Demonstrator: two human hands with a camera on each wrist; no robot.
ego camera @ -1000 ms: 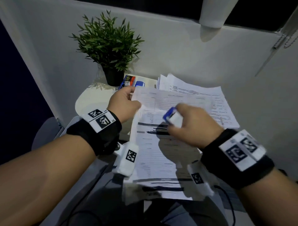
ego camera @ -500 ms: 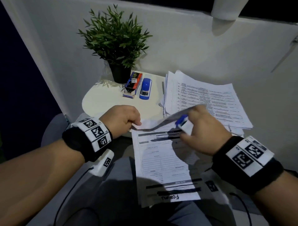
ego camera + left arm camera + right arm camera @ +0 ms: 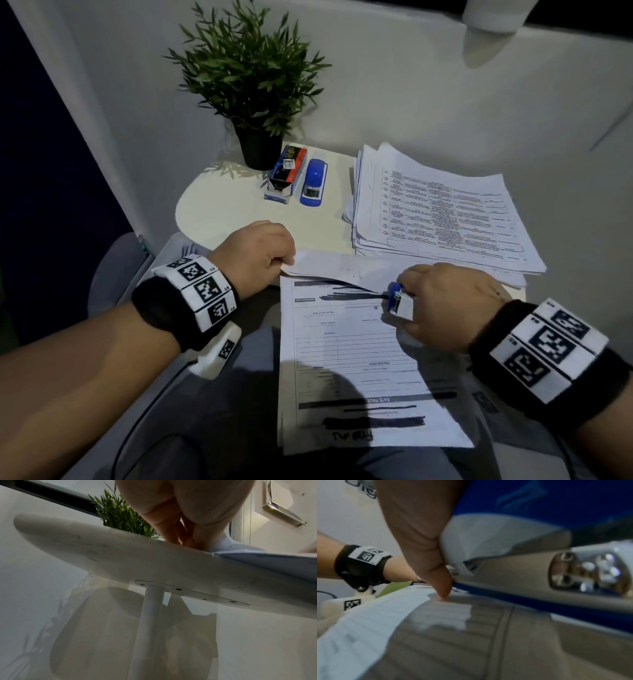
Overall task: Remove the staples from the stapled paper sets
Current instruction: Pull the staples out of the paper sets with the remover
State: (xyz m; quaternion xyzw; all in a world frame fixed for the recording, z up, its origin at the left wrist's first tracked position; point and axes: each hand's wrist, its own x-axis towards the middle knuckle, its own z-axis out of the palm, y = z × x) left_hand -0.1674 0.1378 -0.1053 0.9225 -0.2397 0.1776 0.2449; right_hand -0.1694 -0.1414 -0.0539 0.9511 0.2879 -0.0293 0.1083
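The stapled set [image 3: 346,346] lies between the hands, its far end on the near edge of the table [image 3: 219,205] and the rest hanging off toward the person, with the top sheet folded back at that far end. Risk, as judged: the set has little support, so a pull from the remover could drag it off the table or tear the corner if the left hand lets go; the folded-back sheet could also spring down over the staple. The staple itself is too small to make out, so a missed bite by the tool cannot be ruled out. The left hand [image 3: 255,255] is curled and pinches the folded sheet at its left corner, fingers [image 3: 171,531] pressed down at the table edge. The right hand [image 3: 445,305] grips the remover [image 3: 397,299], a small blue and white tool, with its thumb [image 3: 443,582] touching the page. The tool's nose points left toward the dark header lines. Beyond the left hand stand a stapler [image 3: 313,183], a staple box [image 3: 286,169] and a plant [image 3: 246,78]; beyond the right hand rests a paper pile [image 3: 445,212].
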